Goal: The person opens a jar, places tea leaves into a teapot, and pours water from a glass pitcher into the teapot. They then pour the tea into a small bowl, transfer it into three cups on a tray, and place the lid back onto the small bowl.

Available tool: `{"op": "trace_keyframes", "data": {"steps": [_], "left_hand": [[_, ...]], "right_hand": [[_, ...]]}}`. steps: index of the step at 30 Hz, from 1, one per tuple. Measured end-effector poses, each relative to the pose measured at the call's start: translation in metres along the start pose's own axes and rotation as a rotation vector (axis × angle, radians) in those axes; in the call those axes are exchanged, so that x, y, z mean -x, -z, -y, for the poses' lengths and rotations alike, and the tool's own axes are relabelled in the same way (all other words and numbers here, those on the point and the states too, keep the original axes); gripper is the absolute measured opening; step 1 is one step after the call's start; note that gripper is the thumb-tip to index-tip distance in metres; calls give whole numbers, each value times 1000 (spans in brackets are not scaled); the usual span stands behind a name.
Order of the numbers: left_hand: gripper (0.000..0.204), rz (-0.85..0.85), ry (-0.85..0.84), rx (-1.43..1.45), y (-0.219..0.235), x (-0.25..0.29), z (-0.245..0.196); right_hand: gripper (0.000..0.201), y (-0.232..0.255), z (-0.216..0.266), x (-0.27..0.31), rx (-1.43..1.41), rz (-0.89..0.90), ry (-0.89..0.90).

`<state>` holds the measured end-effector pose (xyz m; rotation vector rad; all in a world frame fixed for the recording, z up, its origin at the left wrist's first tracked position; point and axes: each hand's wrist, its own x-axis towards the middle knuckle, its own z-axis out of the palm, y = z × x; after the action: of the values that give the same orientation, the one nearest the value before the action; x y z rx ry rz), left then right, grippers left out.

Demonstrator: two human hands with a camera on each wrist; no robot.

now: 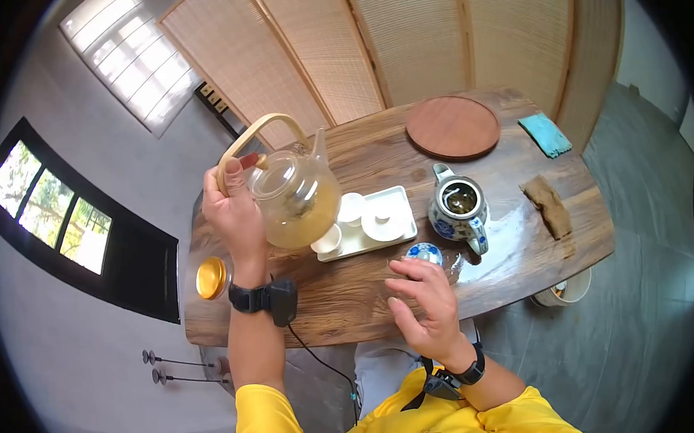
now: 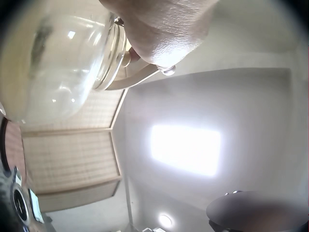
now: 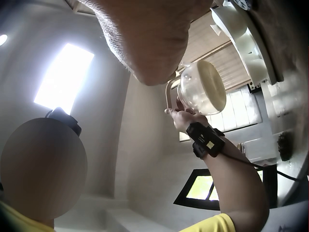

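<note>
My left hand [image 1: 234,210] grips the arched handle [image 1: 277,123] of a glass teapot [image 1: 304,210]. This pot is raised over the table's left part, tilted, with yellowish tea and dark leaves inside. In the left wrist view, the glass teapot [image 2: 63,67] fills the upper left, beside the hand. My right hand [image 1: 430,306] hovers with fingers spread and holds nothing. Just beyond its fingertips lies a small round blue-and-white lid [image 1: 424,252]. A blue-and-white porcelain teapot [image 1: 445,226] stands uncovered behind that, liquid and leaves showing through its mouth.
Beside the glass pot, a white tray [image 1: 403,201] bears small white cups [image 1: 351,208] and a lidded bowl [image 1: 384,226]. Farther back lie a round wooden tray [image 1: 453,127] and a turquoise cloth [image 1: 545,134]. A brown cloth [image 1: 546,206] is at right, a gold-coloured lid [image 1: 210,277] at left.
</note>
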<state>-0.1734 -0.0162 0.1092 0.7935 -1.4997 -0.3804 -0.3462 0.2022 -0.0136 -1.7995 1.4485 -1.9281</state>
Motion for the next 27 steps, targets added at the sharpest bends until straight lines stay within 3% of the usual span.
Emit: {"op": "trace_keyframes", "data": {"steps": [5,13,15,24,27], "left_hand": [[36,-132,-96,-191,21,-4,49],[35,-255,26,-249,27,22,112],[34,-269,38,-276,30,30,127],[38,-336,118,-312,25,49,144],[41,-378,69,-504,29,48,167]], "right_hand": [[27,-8,-2,9,-7,45,-6],[23,2,-19,21,74,53,-81],[21,7,-24,23,42,14,-210],[20,12,-36,19,95,-29,-313],[20,12,-43,20,113,-49,-313]]}}
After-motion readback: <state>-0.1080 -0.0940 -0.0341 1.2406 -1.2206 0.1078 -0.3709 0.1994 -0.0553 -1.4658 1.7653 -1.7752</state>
